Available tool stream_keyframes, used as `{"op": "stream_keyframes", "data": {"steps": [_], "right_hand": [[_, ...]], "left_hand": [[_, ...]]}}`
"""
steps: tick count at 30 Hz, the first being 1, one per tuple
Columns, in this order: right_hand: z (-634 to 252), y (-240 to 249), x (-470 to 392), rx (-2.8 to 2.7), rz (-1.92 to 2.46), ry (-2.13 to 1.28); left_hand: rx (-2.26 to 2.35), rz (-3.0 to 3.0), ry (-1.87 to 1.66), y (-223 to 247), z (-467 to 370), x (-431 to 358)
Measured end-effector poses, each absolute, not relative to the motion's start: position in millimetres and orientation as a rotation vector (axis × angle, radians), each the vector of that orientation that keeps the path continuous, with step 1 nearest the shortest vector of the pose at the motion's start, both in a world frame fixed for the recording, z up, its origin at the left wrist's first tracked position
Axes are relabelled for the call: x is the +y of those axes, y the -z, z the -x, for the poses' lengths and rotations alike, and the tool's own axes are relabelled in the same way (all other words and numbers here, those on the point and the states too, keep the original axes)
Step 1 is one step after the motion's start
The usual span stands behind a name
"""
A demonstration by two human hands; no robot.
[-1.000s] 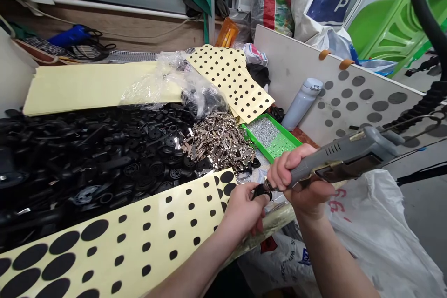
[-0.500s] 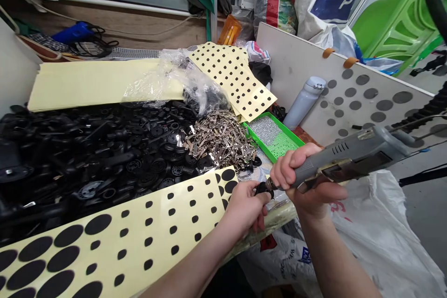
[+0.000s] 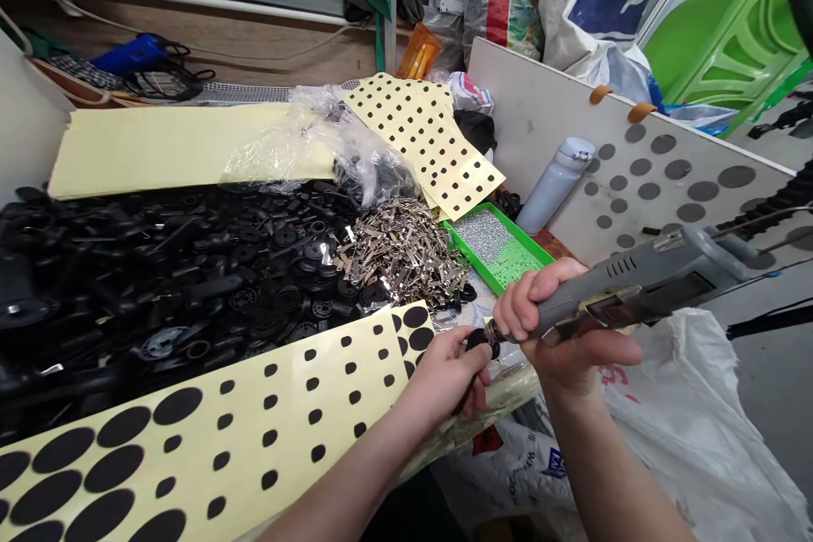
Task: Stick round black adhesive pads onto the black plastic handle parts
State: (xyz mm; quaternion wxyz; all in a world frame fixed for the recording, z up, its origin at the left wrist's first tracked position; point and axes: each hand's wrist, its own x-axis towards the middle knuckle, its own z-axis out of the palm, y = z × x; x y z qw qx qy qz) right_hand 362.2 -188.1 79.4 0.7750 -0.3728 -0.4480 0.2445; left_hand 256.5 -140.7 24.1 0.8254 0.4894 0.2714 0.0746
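My right hand (image 3: 552, 322) is wrapped round a grey electric screwdriver (image 3: 626, 279), which lies slanted with its tip pointing left and down. Between the fingers of my left hand (image 3: 450, 373) is a small black plastic part (image 3: 481, 343), mostly covered by them. The screwdriver's tip meets this part; the exact contact is hidden. Just beyond my hands lie a heap of small metal clips (image 3: 403, 254) and a green tray (image 3: 499, 250) of tiny silvery screws. Under my left forearm is a yellow sheet with black round stickers (image 3: 292, 406).
Many black plastic parts (image 3: 158, 271) cover the table's left. Behind them lie a blank yellow stack (image 3: 158, 144), crumpled clear plastic (image 3: 374, 161) and dotted sheets (image 3: 425, 135). A grey-blue bottle (image 3: 555, 186) leans by a white panel (image 3: 673, 135). White sacks (image 3: 705, 440) fill the lower right.
Very little differs. The screwdriver and both hands keep nearly the same place, and the view has shifted slightly.
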Motion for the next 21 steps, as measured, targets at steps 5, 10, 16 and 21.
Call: {"op": "stream_keyframes", "data": {"steps": [5, 10, 16, 21], "right_hand": [[-360, -85, -187, -0.972, 0.813, -0.483], [-358, -85, -187, -0.972, 0.784, -0.505], [-360, -74, -187, -0.994, 0.762, -0.564], [-360, -74, -187, -1.002, 0.766, -0.586]], "left_hand": [[0.58, -1.002, -0.148, -22, -255, -140], [0.586, -0.993, -0.141, -21, -252, -138], [0.6, -1.001, -0.131, -25, -251, -140], [0.628, -1.02, -0.124, -28, -251, -141]]}}
